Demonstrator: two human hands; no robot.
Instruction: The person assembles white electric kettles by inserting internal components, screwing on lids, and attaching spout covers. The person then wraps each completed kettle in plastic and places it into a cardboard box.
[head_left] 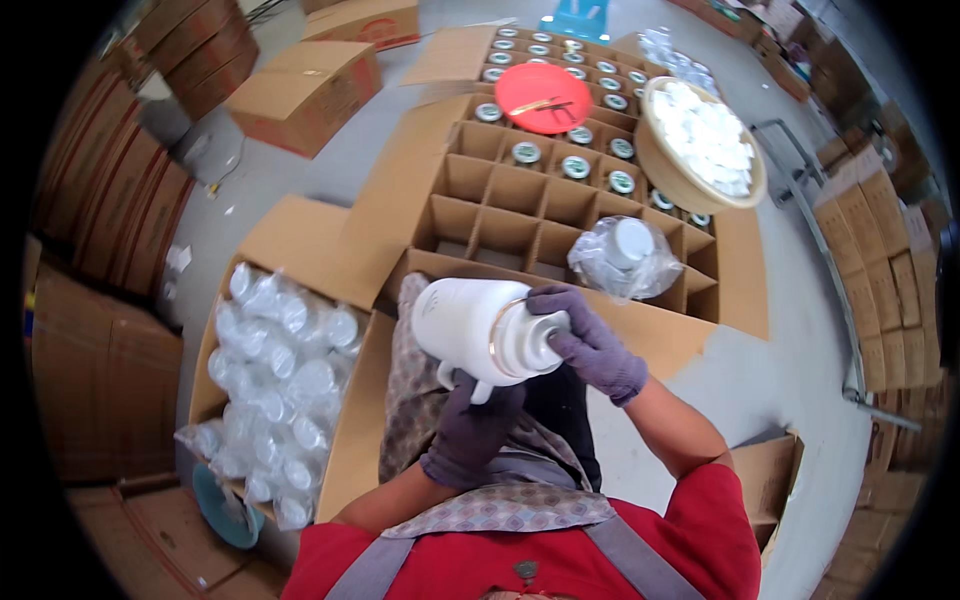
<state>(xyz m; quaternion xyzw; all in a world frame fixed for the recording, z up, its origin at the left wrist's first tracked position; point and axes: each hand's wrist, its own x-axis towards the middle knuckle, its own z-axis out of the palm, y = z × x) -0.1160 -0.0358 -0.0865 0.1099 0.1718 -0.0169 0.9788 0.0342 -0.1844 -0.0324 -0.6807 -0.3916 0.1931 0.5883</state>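
A white flask [455, 320] with a side handle and a metallic ring at its neck lies tilted on its side above my lap. My left hand [475, 425], in a dark purple glove, is closed around its handle from below. My gloved right hand [590, 340] grips the neck end, with fingers around the grey-white fitting there. Just beyond, a white cup-shaped part [632, 243] in clear plastic wrap sits over the near cells of a divided carton [490, 225]. Several jar-like pieces with green-marked white tops [575, 167] stand in the farther cells.
At the left, an open carton [350, 410] holds plastic-wrapped clear cups [290, 370]. A red plate [543, 98] with small tools and a beige basin [690, 200] of white pieces rest on the divided carton. Stacked boxes [110, 370] line the left; a metal trolley frame [835, 280] stands right.
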